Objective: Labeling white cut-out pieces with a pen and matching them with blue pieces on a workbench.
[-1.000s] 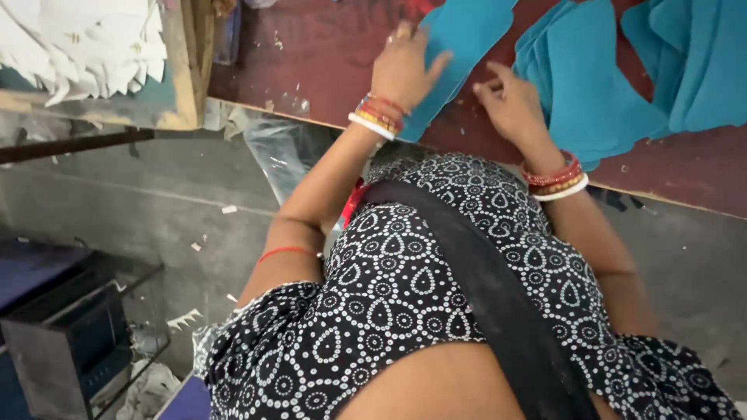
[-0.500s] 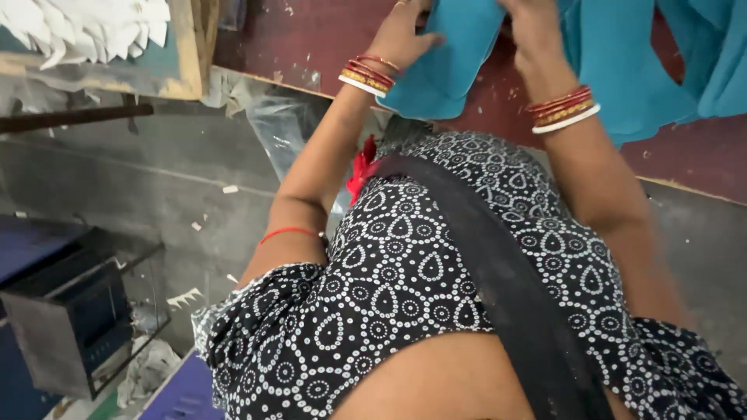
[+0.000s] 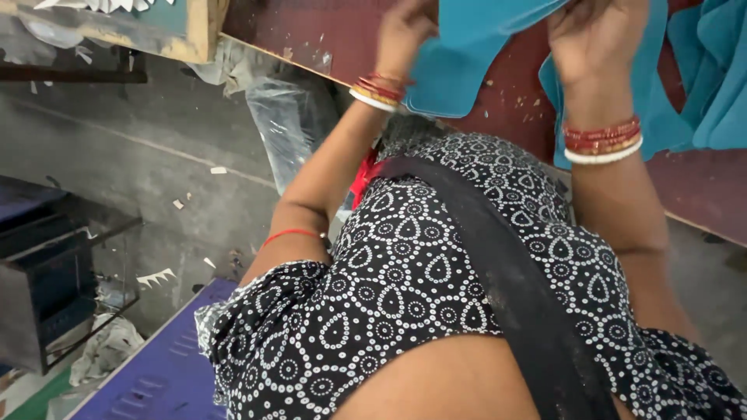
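Grey concrete floor [image 3: 156,155] fills the left part of the view, with small white scraps lying on it, and a dark red worktable [image 3: 327,35] runs across the top, its pale front edge going down to the right. Below it, the person's black dress with white drop pattern [image 3: 405,303] takes most of the lower half, crossed by a black strap [image 3: 506,288]. At lower left stand a dark metal box [image 3: 39,288] and a blue ribbed panel [image 3: 156,373]; clear plastic sheet [image 3: 284,124] hangs from the table edge.

On the table lies a teal fabric piece [image 3: 475,54], flat, plain in colour, with a smooth rounded lower edge that ends close to the table's front edge. More teal pieces [image 3: 700,85] lie to the right, overlapping each other, so little bare table is left there; between the two wrists some red surface with crumbs is open.

Both hands are at the top border and partly cut off. The left hand [image 3: 405,31] rests on the left side of the teal piece, the right hand [image 3: 595,39] on its right side, well apart. Fingers are out of view, so I cannot tell if they pinch the cloth. Each wrist carries red and white bangles [image 3: 603,140].
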